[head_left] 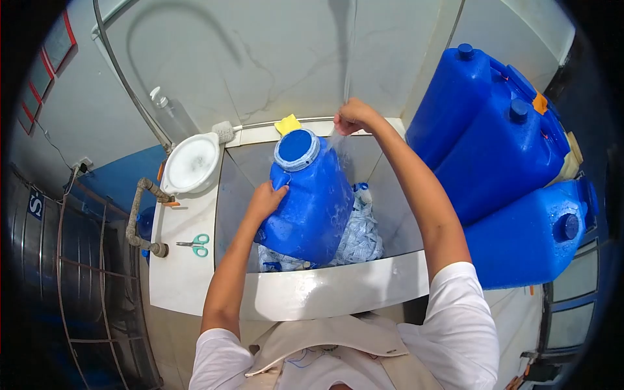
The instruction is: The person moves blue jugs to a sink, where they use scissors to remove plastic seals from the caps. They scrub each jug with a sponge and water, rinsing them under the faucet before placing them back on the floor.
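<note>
A blue plastic jug [305, 214] with a blue round lid [299, 148] stands tilted in the sink [396, 208], wet and partly soapy. My left hand [265, 200] is closed on the jug's handle at its left side. Up by the back rim of the sink, my right hand [351, 117] is closed at the stream of water that comes down from above, right of the lid; what its fingers hold, if anything, cannot be made out. Under the jug lie crumpled clear wrappers or bottles with blue caps [361, 237].
Large blue jerrycans [448, 110] crowd the right side. On the left counter [170, 279] are a white bowl of suds [192, 162], green-handled scissors [200, 244], a pipe [133, 218] and a pump bottle [170, 117]. A yellow sponge [287, 124] and white brush [223, 131] lie behind.
</note>
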Demonstrator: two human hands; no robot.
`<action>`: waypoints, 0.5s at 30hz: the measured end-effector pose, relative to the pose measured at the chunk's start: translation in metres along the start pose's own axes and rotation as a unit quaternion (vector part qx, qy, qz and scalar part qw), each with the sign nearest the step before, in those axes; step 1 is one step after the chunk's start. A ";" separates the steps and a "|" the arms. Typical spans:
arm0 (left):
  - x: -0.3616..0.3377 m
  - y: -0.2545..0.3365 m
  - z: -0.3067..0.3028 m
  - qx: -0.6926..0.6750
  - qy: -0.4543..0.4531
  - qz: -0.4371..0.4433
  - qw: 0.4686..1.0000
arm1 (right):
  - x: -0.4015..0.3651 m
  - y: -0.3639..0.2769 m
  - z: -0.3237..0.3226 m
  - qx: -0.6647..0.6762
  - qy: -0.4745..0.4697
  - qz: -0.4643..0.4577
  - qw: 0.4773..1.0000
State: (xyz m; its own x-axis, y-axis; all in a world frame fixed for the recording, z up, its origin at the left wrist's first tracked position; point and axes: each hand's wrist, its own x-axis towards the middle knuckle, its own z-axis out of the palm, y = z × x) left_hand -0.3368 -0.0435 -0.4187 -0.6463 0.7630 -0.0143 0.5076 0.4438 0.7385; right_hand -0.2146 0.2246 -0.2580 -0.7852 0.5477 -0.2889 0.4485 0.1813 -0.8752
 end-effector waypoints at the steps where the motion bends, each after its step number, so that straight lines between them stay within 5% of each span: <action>1: -0.004 0.005 -0.003 -0.001 -0.001 0.001 1.000 | -0.001 0.000 0.001 -0.001 0.001 0.000 1.000; 7: 0.010 0.030 -0.007 0.058 -0.038 0.105 0.992 | 0.002 -0.004 0.003 -0.016 0.020 -0.002 1.000; 10: 0.025 0.066 0.014 0.248 0.002 0.177 0.952 | 0.001 -0.004 0.003 0.059 0.021 0.015 0.998; 12: 0.044 0.075 0.048 0.327 0.237 0.258 0.878 | 0.002 -0.002 0.002 0.072 0.012 0.027 0.997; 15: 0.070 0.088 0.079 0.311 0.258 0.330 0.853 | -0.005 -0.006 0.005 0.151 0.019 0.030 0.988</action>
State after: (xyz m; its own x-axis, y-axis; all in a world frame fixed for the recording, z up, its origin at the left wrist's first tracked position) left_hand -0.2917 0.0861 -0.4077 -0.1867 0.7056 0.6836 0.9584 0.2837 -0.0311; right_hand -0.2150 0.2169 -0.2534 -0.7419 0.5810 -0.3346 0.3422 -0.1010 -0.9342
